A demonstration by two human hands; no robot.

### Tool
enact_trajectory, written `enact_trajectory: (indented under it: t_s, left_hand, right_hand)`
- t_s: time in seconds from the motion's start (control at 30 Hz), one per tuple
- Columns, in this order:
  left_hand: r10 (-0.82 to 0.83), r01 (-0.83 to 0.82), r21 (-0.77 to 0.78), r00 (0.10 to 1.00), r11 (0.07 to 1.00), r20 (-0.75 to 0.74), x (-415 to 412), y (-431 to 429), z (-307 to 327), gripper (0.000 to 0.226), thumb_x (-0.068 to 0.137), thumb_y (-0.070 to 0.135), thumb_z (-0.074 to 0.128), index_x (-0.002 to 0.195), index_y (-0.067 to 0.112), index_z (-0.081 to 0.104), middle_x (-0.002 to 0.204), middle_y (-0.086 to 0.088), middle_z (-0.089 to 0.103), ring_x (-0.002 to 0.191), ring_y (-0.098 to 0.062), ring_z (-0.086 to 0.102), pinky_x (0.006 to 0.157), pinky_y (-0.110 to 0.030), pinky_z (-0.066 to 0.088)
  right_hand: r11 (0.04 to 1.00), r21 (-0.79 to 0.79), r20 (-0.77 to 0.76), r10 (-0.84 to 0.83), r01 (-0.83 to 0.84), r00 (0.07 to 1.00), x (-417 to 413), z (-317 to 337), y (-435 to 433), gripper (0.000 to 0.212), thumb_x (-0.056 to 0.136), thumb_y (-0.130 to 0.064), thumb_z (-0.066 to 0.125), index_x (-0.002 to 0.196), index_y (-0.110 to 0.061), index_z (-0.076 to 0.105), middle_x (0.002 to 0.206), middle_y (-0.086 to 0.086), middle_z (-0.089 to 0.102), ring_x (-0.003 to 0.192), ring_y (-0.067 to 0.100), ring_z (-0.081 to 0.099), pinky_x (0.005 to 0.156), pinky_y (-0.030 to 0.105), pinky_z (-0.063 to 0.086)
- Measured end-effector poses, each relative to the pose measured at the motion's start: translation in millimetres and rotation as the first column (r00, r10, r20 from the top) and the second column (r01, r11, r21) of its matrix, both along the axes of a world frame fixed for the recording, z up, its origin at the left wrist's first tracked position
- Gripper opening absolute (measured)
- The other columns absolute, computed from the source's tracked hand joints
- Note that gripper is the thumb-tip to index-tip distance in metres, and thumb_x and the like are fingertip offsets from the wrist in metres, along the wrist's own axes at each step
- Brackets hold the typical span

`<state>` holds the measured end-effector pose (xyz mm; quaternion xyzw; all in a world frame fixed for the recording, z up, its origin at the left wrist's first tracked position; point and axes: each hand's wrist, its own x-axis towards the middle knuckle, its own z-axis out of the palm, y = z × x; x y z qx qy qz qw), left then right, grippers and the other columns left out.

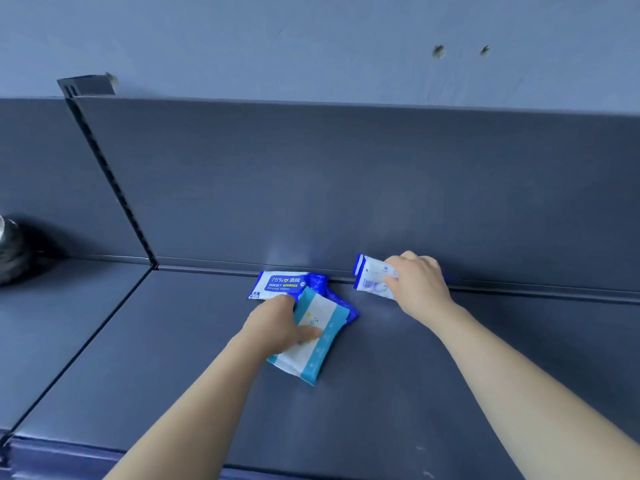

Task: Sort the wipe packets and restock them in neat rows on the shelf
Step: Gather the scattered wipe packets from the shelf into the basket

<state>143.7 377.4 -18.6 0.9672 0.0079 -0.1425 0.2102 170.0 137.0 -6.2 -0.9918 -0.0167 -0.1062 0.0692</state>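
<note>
You have two hands in view, left hand [277, 327] and right hand [419, 282]. Three wipe packets are certain: one blue alcohol packet [282, 284], one blue-edged white packet [370, 277], one turquoise packet [320, 327]. A blue corner [348, 311] beneath may be a fourth.

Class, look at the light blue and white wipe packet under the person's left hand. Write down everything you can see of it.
The light blue and white packet is a soft, glossy plastic pouch, white down the middle with light blue bands along both long sides and a small printed logo. It lies on the shelf, turned at an angle, its far end overlapping a dark blue packet. The left grip, a bare hand, holds its left side, thumb across the top.
</note>
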Motion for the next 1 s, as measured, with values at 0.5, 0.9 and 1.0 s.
enact_trajectory:
  t_s: [0.5, 0.9, 1.0]
  left_hand:
    - [0.39, -0.371, -0.358, 0.921, 0.857, -0.021, 14.9, 23.3, 9.7, 0.063, 0.05, 0.067, 0.061, 0.091, 0.02, 0.063, 0.102, -0.001, 0.061, 0.106, -0.026, 0.055, 0.09, -0.044, 0.051]
    - [0.137, -0.172, -0.692, 0.985, 0.701, -0.105, 33.6, 16.5, -9.2, 0.067, 0.084, 0.027, 0.073, 0.132, 0.018, 0.026, 0.109, 0.007, 0.06, 0.093, -0.012, 0.062, 0.081, -0.036, 0.054]
    - [0.04, -0.099, -0.768, 0.995, 0.633, -0.095, 32.8, 16.7, -6.6, 0.075, 0.087, 0.025, 0.071, 0.14, 0.022, 0.018, 0.116, 0.006, 0.061, 0.1, -0.013, 0.064, 0.088, -0.039, 0.053]
  right_hand:
    - [0.585, 0.783, -0.28, 0.026, 0.213, 0.96, -4.0, 0.3, 19.1, 0.026, 0.088, -0.016, 0.049, 0.069, -0.016, 0.031, 0.063, 0.001, 0.028, 0.059, 0.019, 0.025, 0.053, 0.028, 0.022]
    - [0.256, 0.867, -0.423, -0.078, 0.428, 0.903, -12.0, -26.3, 74.7, 0.022, 0.09, -0.03, 0.05, 0.082, -0.011, 0.042, 0.075, 0.007, 0.041, 0.067, 0.018, 0.034, 0.06, 0.029, 0.03]
    - [0.144, 0.885, -0.439, -0.055, 0.442, 0.897, -22.3, -27.1, 79.9, 0.031, 0.088, -0.034, 0.051, 0.104, -0.008, 0.054, 0.11, 0.015, 0.064, 0.094, 0.028, 0.065, 0.086, 0.039, 0.053]
